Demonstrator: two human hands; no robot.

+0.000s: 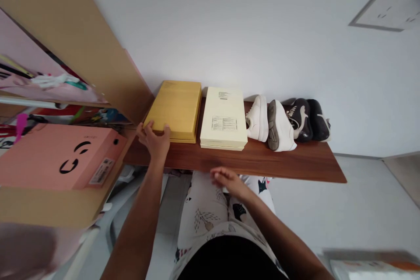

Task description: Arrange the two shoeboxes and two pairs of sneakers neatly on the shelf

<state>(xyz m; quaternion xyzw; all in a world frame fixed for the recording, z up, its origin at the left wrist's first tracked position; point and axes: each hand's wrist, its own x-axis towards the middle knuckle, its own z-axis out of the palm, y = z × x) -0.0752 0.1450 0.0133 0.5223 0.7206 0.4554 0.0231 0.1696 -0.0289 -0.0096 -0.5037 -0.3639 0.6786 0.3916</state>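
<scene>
Our patterned trousers [210,218] fill the bottom of the view, closest to us, with both bare forearms reaching forward over them. Beyond that we see a plain white wall [249,22] taking up most of the scene, carrying one white socket plate [387,6] at the upper right. Pale floor [344,210] spreads below on the right.

Against the wall runs one long dark wooden shelf [295,162]. On our left stands a tan cabinet [75,48], its compartments holding pink items and clutter too blurred for us to name.

We count three boxes. One pink box [55,157] sits on the cabinet ledge to the left, apart from the shelf. One yellow box [175,109] lies flat at the left end of the shelf, and one cream box [223,118] with a printed label lies just beside it on the right, both lidded.

We count four shoes: two white sneakers [271,122], one tipped on its side showing a grey sole, and two black shoes [310,120] just to their right, near the wall.

Our left hand [154,138] grips the near left corner of the yellow box, thumb on the lid and fingers curled round its front edge. Our right hand [226,179] hovers loosely open above our lap, just in front of the shelf edge, holding nothing and touching no box.
</scene>
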